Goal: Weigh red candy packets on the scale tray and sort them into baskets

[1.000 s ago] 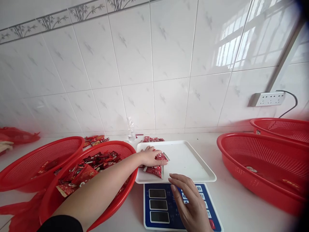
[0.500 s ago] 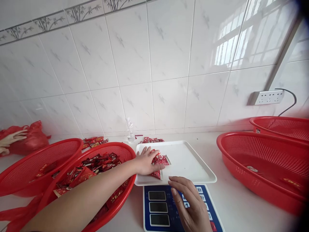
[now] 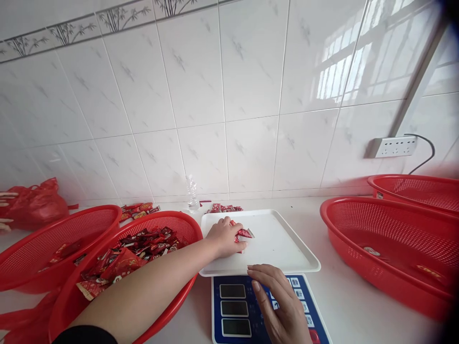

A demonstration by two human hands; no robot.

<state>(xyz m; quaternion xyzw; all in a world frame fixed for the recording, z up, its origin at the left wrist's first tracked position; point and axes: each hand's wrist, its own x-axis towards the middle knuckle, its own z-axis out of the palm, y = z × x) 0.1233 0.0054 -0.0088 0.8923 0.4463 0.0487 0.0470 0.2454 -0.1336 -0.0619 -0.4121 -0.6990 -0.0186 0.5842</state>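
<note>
My left hand [image 3: 226,238] is closed around some small red packets [image 3: 245,233] on the left part of the white scale tray [image 3: 283,253]. Their printed ends stick out past my thumb and fingers. My right hand [image 3: 281,298] hovers over the keypad of the blue digital scale [image 3: 234,292], fingers extended and slightly bent, holding nothing. It covers part of the keys. Under my left forearm stands a red perforated basket [image 3: 186,224] filled with dark red packets [image 3: 150,241], with a larger red packet [image 3: 124,263] on top.
Another red basket [image 3: 107,215] holding a few packets stands at left. Behind it, a person's hands [image 3: 5,210] touch a red plastic bag [image 3: 39,205]. Red baskets [image 3: 344,239] stand at right. A clear bottle [image 3: 192,193] and loose packets [image 3: 224,208] lie near the tiled wall.
My left hand has gone from spread flat over the red packets to closed around them, gathering them together. My right hand is nearly still. The other person's hands moved left.
</note>
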